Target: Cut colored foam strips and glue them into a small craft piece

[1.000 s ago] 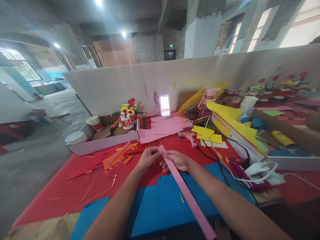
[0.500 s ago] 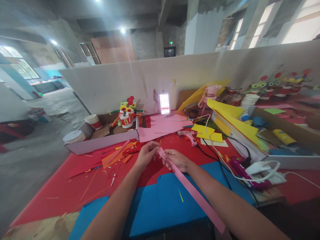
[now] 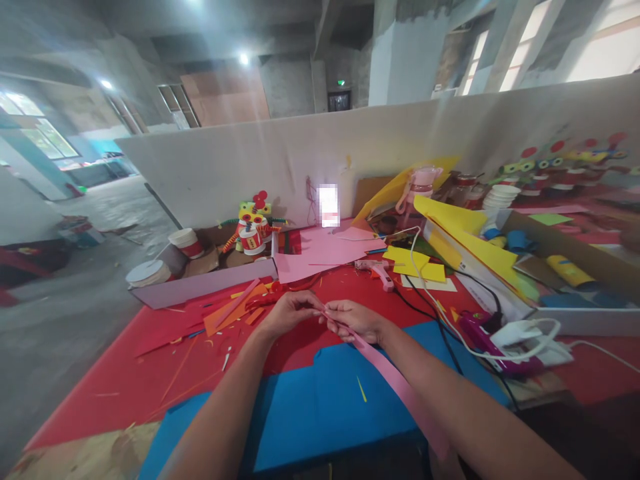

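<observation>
A long pink paper strip [image 3: 387,371] slants from my fingertips down toward the lower right, under my right forearm. My right hand [image 3: 359,320] is closed on the strip near its upper end. My left hand [image 3: 296,312] pinches the tip of the same strip, its fingers nearly meeting those of the right. Below both hands lies blue paper [image 3: 320,407] with a thin yellow sliver [image 3: 361,390] on it. Red scissors [image 3: 263,299] rest just beyond my left hand, partly hidden.
A pink glue gun [image 3: 377,270] and yellow paper [image 3: 413,264] lie beyond my right hand. Cables run to a purple glue gun [image 3: 487,343] at right. Paper-cup figures [image 3: 254,227] stand in a low box [image 3: 205,285]. Orange paper scraps [image 3: 233,312] are at left.
My hands have drawn closer together and slightly lower. The strip's upper end has turned edge-on between my fingers, and its lower part now bends.
</observation>
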`<state>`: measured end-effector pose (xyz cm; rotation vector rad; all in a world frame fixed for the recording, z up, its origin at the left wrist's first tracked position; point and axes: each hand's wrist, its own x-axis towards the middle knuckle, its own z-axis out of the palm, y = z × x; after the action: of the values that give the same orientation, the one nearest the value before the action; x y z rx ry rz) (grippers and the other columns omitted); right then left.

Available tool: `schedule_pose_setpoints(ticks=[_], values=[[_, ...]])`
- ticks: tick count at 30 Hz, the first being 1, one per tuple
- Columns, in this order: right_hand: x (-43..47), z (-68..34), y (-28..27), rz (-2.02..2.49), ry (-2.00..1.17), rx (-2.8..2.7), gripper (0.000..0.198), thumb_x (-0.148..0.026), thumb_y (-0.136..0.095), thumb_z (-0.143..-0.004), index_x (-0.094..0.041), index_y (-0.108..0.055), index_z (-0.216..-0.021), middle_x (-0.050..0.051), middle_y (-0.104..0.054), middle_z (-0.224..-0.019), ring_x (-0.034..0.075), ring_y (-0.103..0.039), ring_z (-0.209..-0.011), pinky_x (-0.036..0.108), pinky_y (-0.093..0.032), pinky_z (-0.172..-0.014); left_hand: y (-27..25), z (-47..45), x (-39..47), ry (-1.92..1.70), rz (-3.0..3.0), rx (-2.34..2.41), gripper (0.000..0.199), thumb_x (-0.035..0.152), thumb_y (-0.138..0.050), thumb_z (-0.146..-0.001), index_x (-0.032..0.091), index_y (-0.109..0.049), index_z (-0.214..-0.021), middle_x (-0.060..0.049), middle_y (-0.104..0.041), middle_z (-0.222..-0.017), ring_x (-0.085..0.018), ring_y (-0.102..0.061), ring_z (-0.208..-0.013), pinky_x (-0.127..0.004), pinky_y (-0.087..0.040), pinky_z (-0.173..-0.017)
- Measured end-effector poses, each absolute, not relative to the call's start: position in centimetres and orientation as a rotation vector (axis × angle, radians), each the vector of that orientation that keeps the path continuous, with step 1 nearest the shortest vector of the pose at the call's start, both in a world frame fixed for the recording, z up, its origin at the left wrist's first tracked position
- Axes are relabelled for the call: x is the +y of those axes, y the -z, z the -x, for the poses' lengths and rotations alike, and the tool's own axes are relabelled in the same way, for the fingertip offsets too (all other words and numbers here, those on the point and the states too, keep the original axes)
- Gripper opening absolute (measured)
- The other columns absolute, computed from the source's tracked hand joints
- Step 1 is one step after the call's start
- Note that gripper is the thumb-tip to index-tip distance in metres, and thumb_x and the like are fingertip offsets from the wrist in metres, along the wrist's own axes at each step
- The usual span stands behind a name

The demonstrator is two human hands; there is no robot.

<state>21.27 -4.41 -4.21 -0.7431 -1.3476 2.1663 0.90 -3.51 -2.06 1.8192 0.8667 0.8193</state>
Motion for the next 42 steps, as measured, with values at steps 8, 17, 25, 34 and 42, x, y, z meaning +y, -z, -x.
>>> schedule_pose_setpoints(ticks=[8,17,25,34,42], values=[[-3.8,-22.7,3.6,0.869,-1.975,-1.77,0.028,-0.043,-0.049,-0.092,-0.017,-0.057,-0.1,-0.002,-0.057,-0.065,0.008,-0.051,-0.046,0.021,-0.044,-0.047,2.1,-0.3,-3.3,-1.024,-1.721,1.027,0.015,0.03,-0.073,-0.073,0.017,-0.068,-0.069,-0.006,-0.068,-0.077,-0.018,-0.062,-0.076,-0.029,-0.047,-0.072],[-3.7,-22.6,-2.0,1.151,-0.303,-1.986,0.007,-0.022,-0.057,-0.087,-0.021,-0.059,-0.094,0.012,-0.065,-0.098,0.027,-0.058,-0.098,0.041,-0.041,-0.089,2.8,-0.3,-2.5,-1.268,-1.597,1.226,0.018,0.033,-0.072,-0.07,0.016,-0.068,-0.07,-0.001,-0.063,-0.064,-0.013,-0.055,-0.062,-0.024,-0.042,-0.061],[-2.7,-18.0,3.8,1.006,-0.695,-1.829,0.013,-0.026,-0.066,-0.081,-0.022,-0.054,-0.081,0.005,-0.065,-0.092,0.021,-0.06,-0.09,0.034,-0.044,-0.082,2.8,-1.0,-3.0,-1.259,-1.751,1.163,0.009,0.026,-0.069,-0.074,0.017,-0.069,-0.072,-0.004,-0.069,-0.075,-0.016,-0.061,-0.073,-0.027,-0.046,-0.07],[-2.2,-19.2,4.4,1.008,-0.769,-1.8,0.017,-0.029,-0.062,-0.083,-0.022,-0.054,-0.07,0.002,-0.062,-0.075,0.018,-0.056,-0.073,0.029,-0.04,-0.069,2.9,-1.4,-3.2,-1.204,-1.705,1.181,0.015,0.03,-0.07,-0.074,0.016,-0.071,-0.078,-0.005,-0.07,-0.075,-0.017,-0.062,-0.071,-0.027,-0.047,-0.069],[-2.1,-19.3,4.6,0.977,-0.801,-1.816,0.017,-0.027,-0.062,-0.082,-0.022,-0.053,-0.069,0.001,-0.061,-0.074,0.017,-0.054,-0.071,0.029,-0.04,-0.069,2.2,-1.8,-3.5,-1.219,-1.662,1.126,0.019,0.035,-0.073,-0.072,0.017,-0.068,-0.07,-0.005,-0.069,-0.077,-0.018,-0.062,-0.076,-0.029,-0.048,-0.075]])
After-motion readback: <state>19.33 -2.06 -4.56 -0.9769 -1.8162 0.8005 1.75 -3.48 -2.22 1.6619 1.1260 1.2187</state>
